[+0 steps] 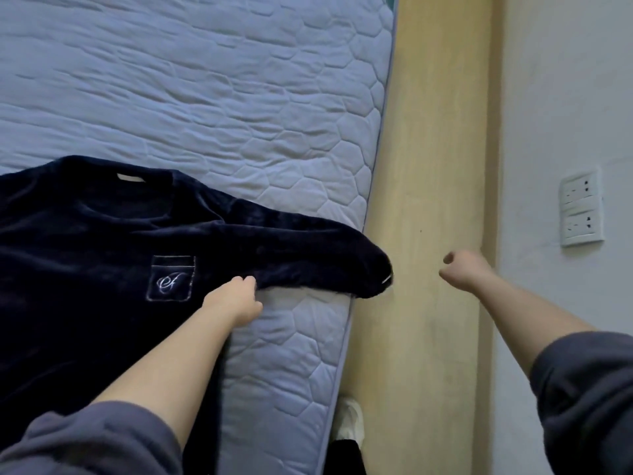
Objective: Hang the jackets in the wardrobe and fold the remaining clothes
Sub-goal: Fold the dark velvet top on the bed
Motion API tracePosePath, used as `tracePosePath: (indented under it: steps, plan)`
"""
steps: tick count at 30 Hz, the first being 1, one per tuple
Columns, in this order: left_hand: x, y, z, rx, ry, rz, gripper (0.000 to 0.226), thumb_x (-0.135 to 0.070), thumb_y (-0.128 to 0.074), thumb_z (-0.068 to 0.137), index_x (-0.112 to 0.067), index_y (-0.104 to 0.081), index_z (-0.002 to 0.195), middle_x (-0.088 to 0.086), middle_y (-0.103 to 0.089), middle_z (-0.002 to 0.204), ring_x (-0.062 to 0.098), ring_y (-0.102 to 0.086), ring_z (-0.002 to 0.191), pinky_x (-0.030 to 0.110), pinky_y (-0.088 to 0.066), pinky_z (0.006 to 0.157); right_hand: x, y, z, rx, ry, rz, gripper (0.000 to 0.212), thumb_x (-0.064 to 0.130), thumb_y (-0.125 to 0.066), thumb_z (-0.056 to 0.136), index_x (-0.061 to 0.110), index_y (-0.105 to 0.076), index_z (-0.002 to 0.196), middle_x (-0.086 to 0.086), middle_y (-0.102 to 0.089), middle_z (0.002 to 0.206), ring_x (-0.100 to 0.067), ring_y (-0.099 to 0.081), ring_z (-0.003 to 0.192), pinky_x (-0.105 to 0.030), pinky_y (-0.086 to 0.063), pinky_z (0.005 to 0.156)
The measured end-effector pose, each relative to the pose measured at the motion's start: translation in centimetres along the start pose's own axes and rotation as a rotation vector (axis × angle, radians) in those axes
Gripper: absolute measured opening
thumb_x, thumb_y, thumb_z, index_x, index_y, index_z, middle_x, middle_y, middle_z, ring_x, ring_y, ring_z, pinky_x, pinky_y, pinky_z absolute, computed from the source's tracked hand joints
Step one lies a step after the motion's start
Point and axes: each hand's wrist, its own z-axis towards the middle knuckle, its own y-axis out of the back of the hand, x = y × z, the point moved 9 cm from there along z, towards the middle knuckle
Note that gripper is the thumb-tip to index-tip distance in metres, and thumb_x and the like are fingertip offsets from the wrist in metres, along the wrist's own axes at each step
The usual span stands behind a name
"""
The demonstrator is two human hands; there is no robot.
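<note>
one navy velvet top [102, 241] lies spread unfolded on the bed [239, 97], left hand [236, 298] grip pinching its sleeve [308, 255], right hand [462, 269] clenched on nothing; folding looks barely begun.

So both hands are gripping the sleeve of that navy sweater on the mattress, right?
Not quite: only the left hand grips the navy sweater by its sleeve on the mattress. The right hand is curled and holds nothing, off to the side by the wooden panel. The head view shows it.
</note>
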Motion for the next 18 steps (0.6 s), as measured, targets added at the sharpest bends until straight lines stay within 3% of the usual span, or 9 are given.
tracePosePath:
  steps: [3,7,14,16,18]
  plan:
    - [2.4,2.1,-2.7,0.004,-0.017,0.045,0.034,-0.026,-0.044,0.09,-0.015,-0.05,0.122,0.004,-0.052,0.125,0.024,-0.052,0.114,0.036,-0.044,0.092,4.3,-1.6,-4.0,0.078,0.062,0.019,0.044,0.015,-0.048,0.091,0.007,-0.048,0.134,-0.013,-0.052,0.137,-0.03,-0.05,0.124,-0.032,-0.042,0.098]
    - [6.7,7.3,-2.7,-0.134,0.038,-0.012,0.031,-0.024,-0.043,0.09,-0.015,-0.052,0.118,0.005,-0.054,0.124,0.025,-0.053,0.11,0.035,-0.044,0.087,11.8,-3.7,-7.0,0.148,0.244,-0.01,0.042,0.016,-0.047,0.091,0.01,-0.049,0.132,-0.011,-0.054,0.133,-0.028,-0.052,0.119,-0.03,-0.043,0.094]
    - [13.6,13.7,8.6,-0.447,0.31,-0.329,0.065,-0.037,-0.056,0.089,-0.011,-0.031,0.143,0.014,-0.037,0.145,0.034,-0.034,0.133,0.05,-0.032,0.102,27.7,-4.0,-1.7,-0.234,0.671,0.072,0.041,0.031,-0.049,0.093,0.02,-0.047,0.132,0.0,-0.049,0.131,-0.021,-0.045,0.121,-0.039,-0.033,0.1]
    - [13.8,14.0,12.1,-0.397,0.341,-0.406,0.066,-0.046,-0.055,0.088,-0.008,-0.038,0.138,0.014,-0.044,0.141,0.034,-0.039,0.13,0.047,-0.032,0.103,30.2,-5.0,0.7,-0.188,0.711,0.018,0.043,0.038,-0.05,0.092,0.021,-0.046,0.132,0.0,-0.05,0.13,-0.023,-0.046,0.12,-0.04,-0.034,0.098]
    - [12.9,14.9,14.8,-0.374,0.261,-0.516,0.052,-0.043,-0.053,0.091,-0.004,-0.052,0.126,0.016,-0.054,0.131,0.033,-0.048,0.122,0.037,-0.036,0.099,31.6,-6.7,2.4,-0.028,0.752,-0.07,0.034,0.042,-0.051,0.092,0.02,-0.054,0.119,-0.002,-0.058,0.119,-0.025,-0.053,0.111,-0.037,-0.041,0.087]
